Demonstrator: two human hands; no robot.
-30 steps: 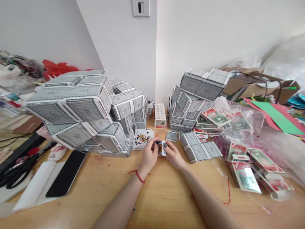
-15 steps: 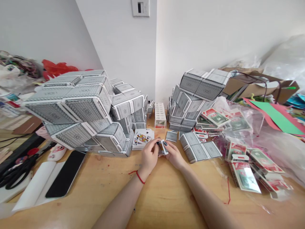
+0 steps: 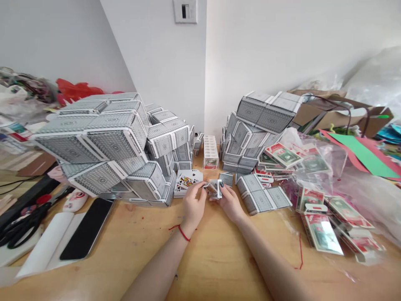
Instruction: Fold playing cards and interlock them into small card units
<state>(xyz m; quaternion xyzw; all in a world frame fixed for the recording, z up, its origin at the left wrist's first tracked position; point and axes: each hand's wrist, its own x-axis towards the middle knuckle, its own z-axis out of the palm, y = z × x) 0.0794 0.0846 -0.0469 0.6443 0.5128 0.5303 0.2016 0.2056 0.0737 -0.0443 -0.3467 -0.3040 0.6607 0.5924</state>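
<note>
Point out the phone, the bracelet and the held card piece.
Phone (image 3: pixel 87 229): head view, middle of its black screen.
Bracelet (image 3: pixel 183 234): head view, on its red band.
Held card piece (image 3: pixel 214 188): head view, about its middle.

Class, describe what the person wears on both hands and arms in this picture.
The left hand and right hand are without gloves. A thin red bracelet circles the left wrist; none shows on the right. Dark polish coats the right thumbnail. No sleeves show on either arm.
</note>
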